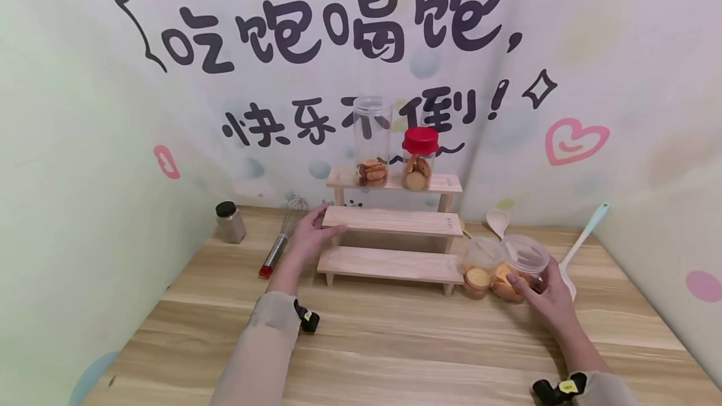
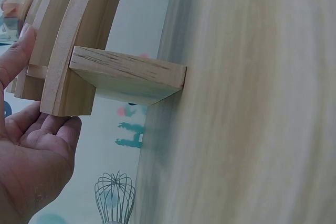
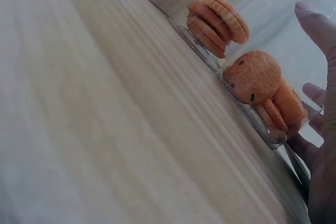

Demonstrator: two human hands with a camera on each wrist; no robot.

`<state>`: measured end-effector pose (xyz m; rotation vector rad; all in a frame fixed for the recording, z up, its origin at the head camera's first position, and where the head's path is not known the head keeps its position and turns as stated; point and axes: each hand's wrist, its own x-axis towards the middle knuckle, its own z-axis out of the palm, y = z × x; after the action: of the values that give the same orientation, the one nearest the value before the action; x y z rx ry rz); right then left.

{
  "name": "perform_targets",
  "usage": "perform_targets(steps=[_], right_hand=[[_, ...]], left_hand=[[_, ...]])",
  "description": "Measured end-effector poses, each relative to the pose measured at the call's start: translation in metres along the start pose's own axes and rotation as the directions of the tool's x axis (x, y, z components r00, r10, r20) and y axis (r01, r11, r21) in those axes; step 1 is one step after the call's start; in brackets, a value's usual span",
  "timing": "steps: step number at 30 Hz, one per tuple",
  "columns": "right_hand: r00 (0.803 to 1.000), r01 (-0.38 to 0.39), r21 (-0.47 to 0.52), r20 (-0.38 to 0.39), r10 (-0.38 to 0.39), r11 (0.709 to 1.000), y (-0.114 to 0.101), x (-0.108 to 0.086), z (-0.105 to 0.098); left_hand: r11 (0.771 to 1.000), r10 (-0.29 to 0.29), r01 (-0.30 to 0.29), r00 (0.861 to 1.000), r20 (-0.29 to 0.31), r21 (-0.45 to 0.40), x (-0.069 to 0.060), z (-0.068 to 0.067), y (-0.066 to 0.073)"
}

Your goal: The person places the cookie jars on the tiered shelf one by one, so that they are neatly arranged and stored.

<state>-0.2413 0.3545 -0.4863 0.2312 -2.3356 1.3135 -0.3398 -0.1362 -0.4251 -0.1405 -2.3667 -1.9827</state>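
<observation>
Biscuits [image 1: 503, 287] at four o'clock are orange; the lid [image 1: 420, 141] at two, red. Brown grain streaks the tabletop [image 1: 383, 343] at six.

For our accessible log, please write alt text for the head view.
A person's left hand grips a three-step wooden shelf; the right hand holds a clear cookie jar beside another jar on the table. Two more cookie jars stand on the top step.

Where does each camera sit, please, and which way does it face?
Head: on the head, forward and down at the shelf; left hand, right hand and sleeves show.
Left wrist: on that wrist, towards the shelf's end; left hand shows.
Right wrist: on that wrist, towards two cookie jars; part of the right hand shows.
Head and left wrist share the whisk.
</observation>
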Motion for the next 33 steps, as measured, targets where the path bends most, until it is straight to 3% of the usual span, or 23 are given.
perform_targets(steps=[11, 20, 24, 33], right_hand=[[1.0, 0.018, -0.002, 0.0, -0.018, 1.0, 0.0025, 0.0032, -0.0004], [0.999, -0.021, -0.077, -0.026, 0.019, 0.997, 0.0047, 0.0039, 0.0025], [0.999, -0.027, -0.067, -0.033, 0.024, 0.997, 0.0037, 0.0041, 0.0028], [0.994, 0.001, -0.043, -0.112, -0.006, 0.999, 0.0002, 0.0028, 0.0011]], left_hand=[[1.0, 0.01, -0.01, 1.0, -0.005, -0.004, 0.0029, 0.0016, 0.0021], [1.0, -0.003, 0.003, 1.0, -0.01, -0.003, 0.0003, 0.0007, 0.0015], [1.0, -0.009, 0.009, 1.0, -0.012, -0.011, -0.0006, -0.0002, 0.0008], [1.0, 0.004, -0.004, 1.0, -0.007, 0.007, 0.0005, 0.0012, -0.0002]])
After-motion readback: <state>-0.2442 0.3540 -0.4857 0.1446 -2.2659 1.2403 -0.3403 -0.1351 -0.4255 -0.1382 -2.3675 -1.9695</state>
